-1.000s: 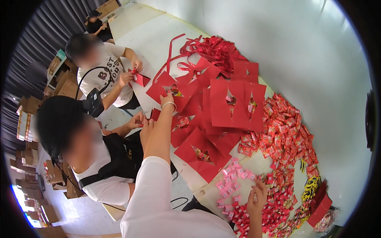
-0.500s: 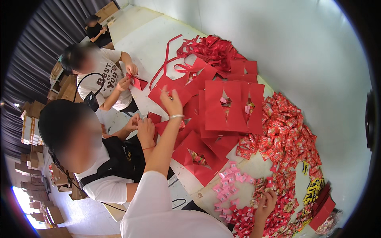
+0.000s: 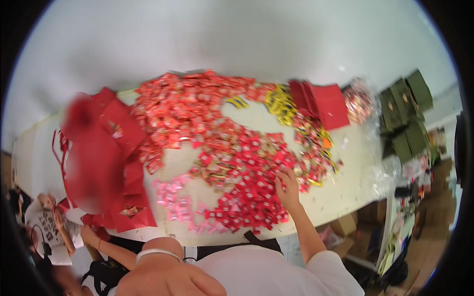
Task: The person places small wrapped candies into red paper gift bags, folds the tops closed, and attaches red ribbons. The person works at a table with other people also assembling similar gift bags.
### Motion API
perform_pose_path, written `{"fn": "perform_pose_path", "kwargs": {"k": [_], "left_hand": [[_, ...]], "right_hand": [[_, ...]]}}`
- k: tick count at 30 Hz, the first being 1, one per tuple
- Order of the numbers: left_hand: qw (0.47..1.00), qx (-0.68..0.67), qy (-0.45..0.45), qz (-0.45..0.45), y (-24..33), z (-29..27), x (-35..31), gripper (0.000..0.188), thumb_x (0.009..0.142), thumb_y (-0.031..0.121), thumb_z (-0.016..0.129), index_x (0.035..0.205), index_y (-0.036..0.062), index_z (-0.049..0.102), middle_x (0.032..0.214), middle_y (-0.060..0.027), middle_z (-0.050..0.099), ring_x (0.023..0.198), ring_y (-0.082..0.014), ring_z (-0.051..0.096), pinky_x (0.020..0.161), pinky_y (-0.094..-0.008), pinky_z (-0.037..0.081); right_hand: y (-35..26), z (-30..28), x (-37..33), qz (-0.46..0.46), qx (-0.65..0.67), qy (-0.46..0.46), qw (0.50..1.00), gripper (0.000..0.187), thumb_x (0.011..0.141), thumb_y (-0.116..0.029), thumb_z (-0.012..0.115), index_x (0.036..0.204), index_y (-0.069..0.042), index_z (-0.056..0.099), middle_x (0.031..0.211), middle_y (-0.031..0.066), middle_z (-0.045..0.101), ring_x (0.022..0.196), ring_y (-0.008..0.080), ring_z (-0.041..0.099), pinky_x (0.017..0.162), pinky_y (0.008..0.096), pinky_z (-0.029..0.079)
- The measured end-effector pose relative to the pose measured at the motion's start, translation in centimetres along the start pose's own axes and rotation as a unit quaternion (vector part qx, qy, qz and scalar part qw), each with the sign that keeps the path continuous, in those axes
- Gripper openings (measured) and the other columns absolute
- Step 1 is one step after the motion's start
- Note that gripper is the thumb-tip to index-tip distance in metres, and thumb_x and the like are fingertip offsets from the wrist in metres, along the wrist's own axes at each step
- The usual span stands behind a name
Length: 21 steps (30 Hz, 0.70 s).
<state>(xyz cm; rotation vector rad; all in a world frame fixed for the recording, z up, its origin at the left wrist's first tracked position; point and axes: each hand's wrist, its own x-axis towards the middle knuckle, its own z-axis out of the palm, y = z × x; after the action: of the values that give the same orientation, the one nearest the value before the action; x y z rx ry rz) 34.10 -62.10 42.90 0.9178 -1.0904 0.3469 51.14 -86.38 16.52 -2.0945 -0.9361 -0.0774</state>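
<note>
I cannot tell whether my left hand [image 3: 164,243] or my right hand [image 3: 290,191], the latter at the red-wrapped sweets' [image 3: 249,200] right edge on the table [image 3: 359,160], grasps anything; sweeping rightward risks mixing sweets into adjacent multicoloured packets [image 3: 316,172].

- A white shirt [image 3: 252,270] is worn, its visible front plain and softly creased.
- The upper right arm is covered by a short, loose sleeve [image 3: 328,274] of the same white.
- The right forearm [image 3: 307,232] and right hand [image 3: 288,188] are left bare.
- A slim, pale, rounded bracelet [image 3: 157,251] is worn just above the left hand [image 3: 168,280].
</note>
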Motion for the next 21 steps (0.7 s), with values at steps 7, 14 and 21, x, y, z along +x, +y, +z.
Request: {"fn": "perform_pose_path", "kwargs": {"k": [7,14,21], "left_hand": [[0.985,-0.168,-0.006,-0.039,-11.4,3.6,5.6,0.031,0.088,0.038,0.047,0.067,0.0183,0.056,0.076,0.0037,0.058,0.064,-0.0127,0.049,0.06,-0.0241,0.039],[0.944,-0.08,0.198,-0.252,-18.0,4.7,0.4,0.044,0.082,0.046,0.052,0.069,0.0043,0.058,0.074,-0.0084,0.058,0.062,-0.0236,0.049,0.056,-0.0343,0.036],[0.796,-0.068,0.503,-0.33,-19.4,9.7,-9.5,0.04,0.087,0.042,0.049,0.081,0.0034,0.056,0.086,-0.0066,0.049,0.081,-0.0164,0.045,0.071,-0.0274,0.035]], "right_hand": [[13.0,-8.9,1.3,0.052,-0.026,0.094,0.994,0.021,0.078,0.002,0.058,0.099,0.0,0.057,0.103,0.0152,0.055,0.092,0.0307,0.056,0.076,0.0341,0.046],[24.9,-10.5,12.3,0.071,-0.238,0.055,0.967,0.059,0.075,-0.01,0.065,0.127,0.0,0.039,0.13,0.0262,0.037,0.119,0.0392,0.04,0.098,0.0423,0.035],[33.2,-9.3,17.1,0.019,-0.065,-0.013,0.998,0.056,0.071,-0.005,0.064,0.124,0.002,0.047,0.116,0.0206,0.055,0.108,0.0338,0.053,0.093,0.038,0.041]]}}
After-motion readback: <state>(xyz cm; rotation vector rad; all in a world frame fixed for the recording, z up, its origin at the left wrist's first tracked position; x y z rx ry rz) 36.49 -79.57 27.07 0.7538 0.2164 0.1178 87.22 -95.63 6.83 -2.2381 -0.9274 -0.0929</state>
